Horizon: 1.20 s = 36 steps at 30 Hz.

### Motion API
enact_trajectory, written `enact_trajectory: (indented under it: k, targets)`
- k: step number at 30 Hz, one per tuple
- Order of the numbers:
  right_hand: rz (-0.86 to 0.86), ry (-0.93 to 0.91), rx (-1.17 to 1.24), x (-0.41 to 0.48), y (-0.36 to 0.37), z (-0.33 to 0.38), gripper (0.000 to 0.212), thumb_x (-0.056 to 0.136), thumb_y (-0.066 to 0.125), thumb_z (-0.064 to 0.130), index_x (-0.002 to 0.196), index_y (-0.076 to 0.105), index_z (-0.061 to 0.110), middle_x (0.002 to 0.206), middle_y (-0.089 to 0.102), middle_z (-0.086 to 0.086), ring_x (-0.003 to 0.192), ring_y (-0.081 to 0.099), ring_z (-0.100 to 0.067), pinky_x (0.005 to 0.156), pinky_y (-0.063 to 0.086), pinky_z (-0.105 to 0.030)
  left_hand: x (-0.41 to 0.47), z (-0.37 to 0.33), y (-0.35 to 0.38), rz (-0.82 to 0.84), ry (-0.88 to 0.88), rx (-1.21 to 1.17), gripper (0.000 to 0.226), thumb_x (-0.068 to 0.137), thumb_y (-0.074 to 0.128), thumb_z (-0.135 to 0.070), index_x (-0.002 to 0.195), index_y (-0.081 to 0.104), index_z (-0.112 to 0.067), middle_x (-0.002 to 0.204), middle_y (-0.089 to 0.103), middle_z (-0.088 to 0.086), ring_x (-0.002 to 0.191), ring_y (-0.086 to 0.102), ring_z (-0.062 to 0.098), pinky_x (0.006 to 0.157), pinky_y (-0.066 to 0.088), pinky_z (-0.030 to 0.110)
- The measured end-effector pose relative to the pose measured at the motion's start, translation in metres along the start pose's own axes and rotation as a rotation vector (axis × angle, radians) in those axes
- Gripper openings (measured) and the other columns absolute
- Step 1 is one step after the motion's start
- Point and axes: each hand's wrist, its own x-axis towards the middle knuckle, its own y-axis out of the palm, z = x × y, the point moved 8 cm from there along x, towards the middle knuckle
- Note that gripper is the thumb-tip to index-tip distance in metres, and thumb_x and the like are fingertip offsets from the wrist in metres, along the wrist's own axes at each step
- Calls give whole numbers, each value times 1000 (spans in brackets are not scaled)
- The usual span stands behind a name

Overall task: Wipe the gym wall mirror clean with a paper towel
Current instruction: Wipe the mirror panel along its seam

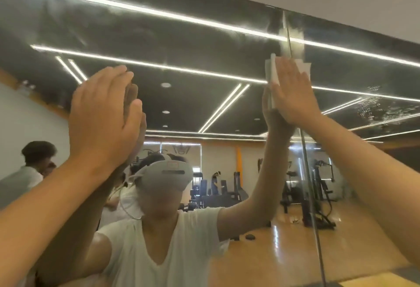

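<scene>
right hand (293, 91) flat, fingers straight, pressing folded paper towel (271, 70) on mirror (181, 47), high right by seam (307, 164). left hand (102, 116) spread flat on mirror, nothing held. towel looks light, floppy, so palm pressure beats pinching imo.

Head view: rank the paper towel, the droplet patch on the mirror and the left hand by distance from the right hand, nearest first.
1. paper towel, pressed under the right hand.
2. droplet patch, on the mirror to that hand's right.
3. left hand, far off on the left side.
</scene>
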Motion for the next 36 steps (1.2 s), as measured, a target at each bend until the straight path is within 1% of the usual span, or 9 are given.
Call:
enact_trajectory:
  k: [3,5,10,14,17,21,25,31,36]
  targets:
    - [5,0,18,-74,11,11,62,104,18,39,160,1,19,168,-2,0,153,-9,-12,124,-7,-35,-38,-5,-5,54,-15,-10,52,98,37,-32,145,42,-10,151,42,9,142,33,26,121,20,43]
    - [30,8,25,-120,18,20,62,104,16,40,160,-2,19,168,-6,2,152,-14,-9,123,-9,-34,-69,-10,-9,105,31,27,54,98,37,-33,147,38,-8,153,38,10,144,29,27,121,15,40]
    - [39,71,51,-211,30,33,59,106,15,41,157,-7,24,165,-12,6,153,-11,-11,125,-4,-42,-120,1,-7,243,35,30,62,102,28,-43,156,23,-12,162,20,7,152,16,29,121,18,57]
    - [90,136,40,-271,39,40,60,106,15,39,158,-10,21,165,-18,6,153,-12,-13,125,-2,-45,-171,4,-33,322,35,55,61,97,39,-32,150,32,-3,156,29,17,146,24,35,120,19,56]
    - [112,169,48,-308,43,44,60,106,16,38,157,-12,24,165,-19,8,154,-11,-14,125,-5,-42,-210,28,-38,382,-23,64,67,101,28,-45,158,18,-10,165,14,10,153,12,29,122,14,57]
    - [88,198,54,-360,51,46,62,105,20,36,158,-11,27,166,-13,8,155,-3,-19,125,-4,-40,-240,38,-48,403,-15,148,70,100,24,-44,157,17,-3,166,11,13,154,5,26,123,10,53]
    - [90,254,40,-418,62,54,66,102,26,31,159,-7,23,167,-11,6,155,-1,-20,125,-1,-42,-251,33,-50,404,17,169,70,99,27,-37,159,5,-7,167,-5,6,155,-2,23,125,1,45]
    - [119,303,1,-436,69,59,63,102,26,31,158,9,8,166,6,-8,155,1,-23,125,-2,-42,-249,31,-52,394,28,170,71,99,30,-34,159,-1,-13,167,-7,4,154,-4,22,124,-6,39]
    - [108,230,1,-398,64,61,61,106,15,39,159,5,10,167,2,-6,155,-1,-22,125,0,-45,-250,32,-51,360,25,176,70,99,28,-35,159,1,-11,167,-2,7,155,0,25,125,-2,42]
